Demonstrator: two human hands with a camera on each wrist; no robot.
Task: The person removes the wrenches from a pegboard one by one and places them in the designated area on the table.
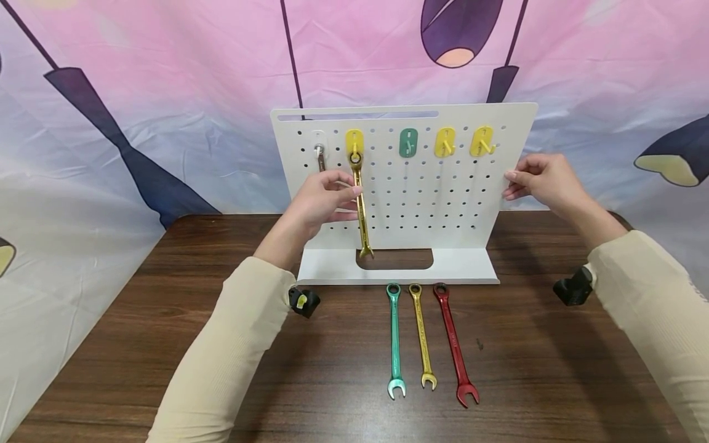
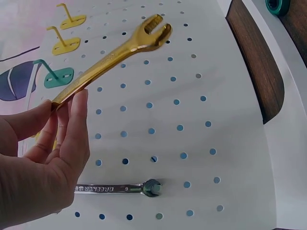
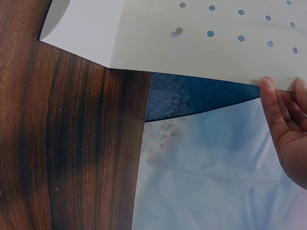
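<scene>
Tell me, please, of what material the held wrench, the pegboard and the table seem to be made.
Held wrench: probably metal, with glossy gold finish; bright highlights run along it. Pegboard: perhaps painted metal or plastic; smooth, matte white, thin-edged. Table: wood or wood-look laminate; dark brown grain shows.

Held wrench gold. Hung wrench silver. Then green wrench, yellow-gold wrench, red wrench. Board white, hole-grid pattern. White hook, green hook, three yellow hooks. Table dark brown, streaky wood grain. Sleeves cream. Wrist cameras black. Backdrop pink fading to pale blue, printed with dark purple and navy shapes.
</scene>
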